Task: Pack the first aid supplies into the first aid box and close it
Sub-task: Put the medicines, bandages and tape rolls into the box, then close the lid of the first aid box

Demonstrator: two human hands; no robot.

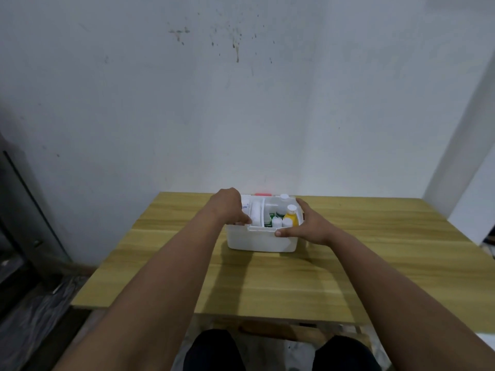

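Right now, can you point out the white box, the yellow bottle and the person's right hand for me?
white box (261, 241), head view, on its bare front wall.
yellow bottle (291, 218), head view, on its yellow body below the white cap.
right hand (308, 226), head view, on the back of the hand at the box's right end.

Open white first aid box (261, 241), packed.

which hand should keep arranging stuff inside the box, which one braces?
Left, probably. The left hand already reaches into the first aid box, fingers down in its left section. The right hand grips the box's right front rim, well placed to steady it.
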